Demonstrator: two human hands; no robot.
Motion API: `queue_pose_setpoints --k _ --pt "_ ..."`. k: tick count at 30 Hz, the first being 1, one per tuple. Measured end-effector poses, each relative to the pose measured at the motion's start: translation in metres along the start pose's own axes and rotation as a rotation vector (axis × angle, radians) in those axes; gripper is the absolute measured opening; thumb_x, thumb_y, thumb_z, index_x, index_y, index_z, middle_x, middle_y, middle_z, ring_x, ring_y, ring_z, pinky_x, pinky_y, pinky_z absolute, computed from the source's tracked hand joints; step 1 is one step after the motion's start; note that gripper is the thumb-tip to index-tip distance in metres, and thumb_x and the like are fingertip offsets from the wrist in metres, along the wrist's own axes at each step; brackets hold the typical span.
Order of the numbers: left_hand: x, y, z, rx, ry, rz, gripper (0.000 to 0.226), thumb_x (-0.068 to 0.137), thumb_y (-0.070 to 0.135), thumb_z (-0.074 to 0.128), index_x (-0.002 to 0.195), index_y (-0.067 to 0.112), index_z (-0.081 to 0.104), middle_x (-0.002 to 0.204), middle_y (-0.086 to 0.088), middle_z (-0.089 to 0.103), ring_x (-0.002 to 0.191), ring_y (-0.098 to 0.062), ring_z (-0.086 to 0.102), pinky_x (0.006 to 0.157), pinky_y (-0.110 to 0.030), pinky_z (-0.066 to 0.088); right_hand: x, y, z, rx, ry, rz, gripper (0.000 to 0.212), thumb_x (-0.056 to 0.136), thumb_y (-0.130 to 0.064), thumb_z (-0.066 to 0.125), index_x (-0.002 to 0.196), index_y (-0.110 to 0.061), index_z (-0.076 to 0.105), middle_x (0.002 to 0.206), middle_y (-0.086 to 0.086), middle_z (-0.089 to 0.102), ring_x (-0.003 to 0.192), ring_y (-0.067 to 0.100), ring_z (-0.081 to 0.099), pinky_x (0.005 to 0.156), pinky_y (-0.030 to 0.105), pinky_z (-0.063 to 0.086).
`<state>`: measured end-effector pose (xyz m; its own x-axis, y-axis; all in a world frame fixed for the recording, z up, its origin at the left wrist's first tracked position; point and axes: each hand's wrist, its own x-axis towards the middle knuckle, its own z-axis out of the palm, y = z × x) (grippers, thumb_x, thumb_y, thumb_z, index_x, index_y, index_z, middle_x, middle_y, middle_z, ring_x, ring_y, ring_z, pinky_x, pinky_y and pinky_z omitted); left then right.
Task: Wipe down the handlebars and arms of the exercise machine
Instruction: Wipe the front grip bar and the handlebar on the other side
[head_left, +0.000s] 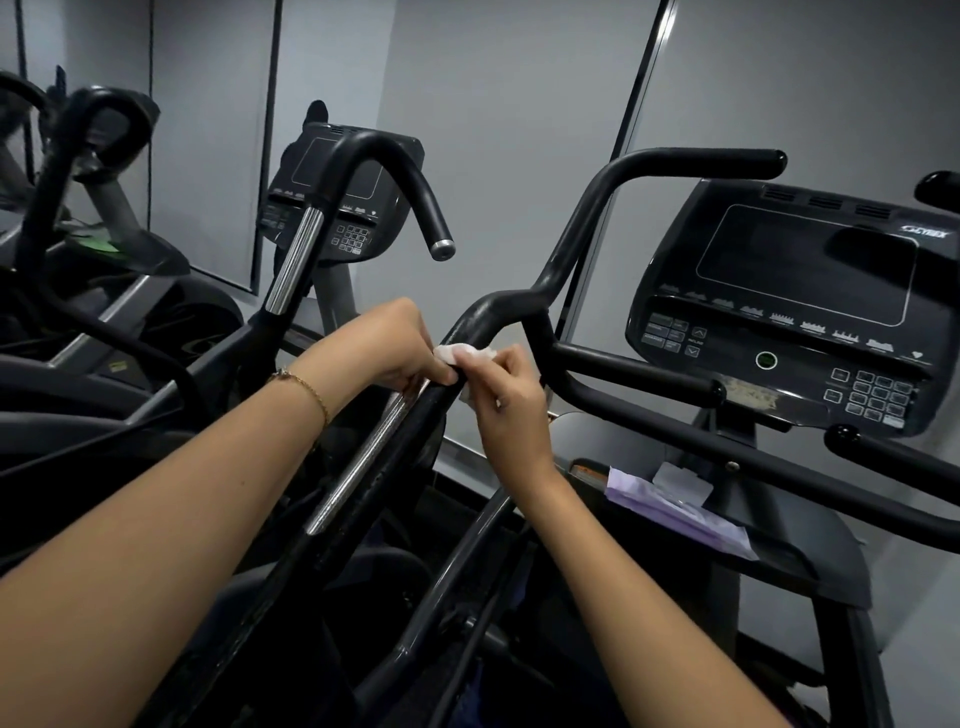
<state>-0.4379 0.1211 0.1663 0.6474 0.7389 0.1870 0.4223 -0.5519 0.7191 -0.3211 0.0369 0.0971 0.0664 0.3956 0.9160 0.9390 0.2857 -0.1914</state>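
Note:
A black exercise machine fills the view. Its left moving arm (415, 431) rises to a bent black handlebar (597, 218), with a chrome strip (363, 467) along it. A crumpled white wipe (465, 354) is wrapped on the arm just below the bend. My left hand (400, 345) grips the arm and pinches the wipe's left end. My right hand (511, 402) pinches the wipe from the right side, its fingers curled on it. Both hands meet at the same spot on the arm.
The machine's console (795, 306) with screen and keypad stands at the right, a fixed black handle (639, 374) in front of it. A purple pack of wipes (670, 512) lies on the shelf below. A second machine (332, 208) stands at the left by a mirrored wall.

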Motion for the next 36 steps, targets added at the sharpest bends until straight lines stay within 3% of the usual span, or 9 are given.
queue_pose_setpoints --k 6,11,13,16,21,23,26,33,36 --pt "0.000 -0.002 -0.001 0.019 0.012 0.008 0.033 0.074 0.026 0.078 0.094 0.001 0.072 0.063 -0.008 0.059 0.052 -0.016 0.053 0.052 -0.020 0.049 0.045 0.018 -0.010 -0.107 0.008 0.057 0.026 0.091 -0.001 0.053 0.113 -0.006 0.067 0.085 0.001 0.040 0.071 0.015 0.049 0.069 0.024 0.047" --pt "-0.004 -0.005 0.000 0.066 0.046 0.036 0.033 0.076 0.032 0.076 0.087 0.002 0.072 0.059 -0.006 0.057 0.049 -0.016 0.048 0.052 -0.022 0.039 0.023 0.007 -0.012 -0.254 -0.173 -0.096 0.043 0.091 -0.023 0.033 0.121 -0.008 0.061 0.089 0.010 0.048 0.076 0.019 0.051 0.067 0.032 0.049" --pt "-0.007 -0.006 0.001 0.100 0.073 0.053 0.031 0.077 0.033 0.074 0.081 0.002 0.071 0.053 -0.004 0.053 0.048 -0.016 0.045 0.049 -0.023 0.033 0.014 0.006 -0.013 -0.284 -0.229 -0.182 0.040 0.090 -0.019 0.037 0.119 -0.007 0.062 0.088 0.012 0.051 0.074 0.024 0.056 0.059 0.036 0.051" --pt "-0.009 -0.005 0.002 0.122 0.082 0.055 0.029 0.077 0.035 0.073 0.084 0.007 0.072 0.061 -0.004 0.060 0.058 -0.018 0.054 0.058 -0.026 0.040 0.035 0.014 -0.016 -0.263 -0.192 -0.166 0.029 0.088 -0.007 0.052 0.113 -0.008 0.067 0.087 0.008 0.048 0.076 0.020 0.056 0.064 0.033 0.052" --pt "-0.015 -0.010 0.013 0.080 0.170 0.008 0.032 0.079 0.038 0.071 0.101 0.015 0.070 0.096 -0.005 0.071 0.093 -0.022 0.064 0.085 -0.034 0.051 0.068 0.018 -0.017 -0.274 -0.161 0.047 0.031 0.093 -0.004 0.049 0.119 -0.010 0.064 0.092 -0.001 0.037 0.083 0.010 0.045 0.083 0.029 0.047" --pt "-0.020 -0.010 0.019 0.104 0.228 -0.001 0.032 0.081 0.040 0.067 0.105 0.018 0.068 0.101 -0.003 0.069 0.097 -0.023 0.063 0.081 -0.031 0.049 0.052 0.009 -0.016 -0.252 -0.189 -0.047 0.029 0.091 -0.010 0.050 0.116 -0.012 0.065 0.088 -0.006 0.037 0.077 0.004 0.043 0.073 0.021 0.044" --pt "-0.025 -0.009 0.024 0.139 0.276 -0.001 0.035 0.085 0.042 0.060 0.114 0.022 0.063 0.103 -0.001 0.068 0.098 -0.022 0.061 0.071 -0.028 0.042 0.023 0.002 -0.014 -0.304 -0.237 -0.190 0.033 0.084 -0.008 0.051 0.114 -0.009 0.064 0.086 0.002 0.044 0.074 0.006 0.041 0.059 0.026 0.045" --pt "-0.038 -0.007 0.030 0.103 0.341 0.003 0.031 0.090 0.039 0.056 0.115 0.021 0.063 0.107 0.002 0.065 0.101 -0.021 0.059 0.071 -0.027 0.039 0.078 0.024 -0.022 -0.381 -0.247 0.049 0.032 0.094 -0.009 0.050 0.124 -0.015 0.060 0.093 0.000 0.036 0.076 0.019 0.049 0.072 0.034 0.048" --pt "-0.039 -0.006 0.036 0.068 0.356 0.003 0.035 0.092 0.037 0.054 0.122 0.020 0.058 0.117 -0.001 0.059 0.108 -0.022 0.055 0.076 -0.030 0.039 0.070 0.020 -0.027 -0.424 -0.290 -0.110 0.037 0.090 -0.002 0.053 0.124 -0.016 0.060 0.089 -0.003 0.035 0.067 0.014 0.047 0.060 0.031 0.048"
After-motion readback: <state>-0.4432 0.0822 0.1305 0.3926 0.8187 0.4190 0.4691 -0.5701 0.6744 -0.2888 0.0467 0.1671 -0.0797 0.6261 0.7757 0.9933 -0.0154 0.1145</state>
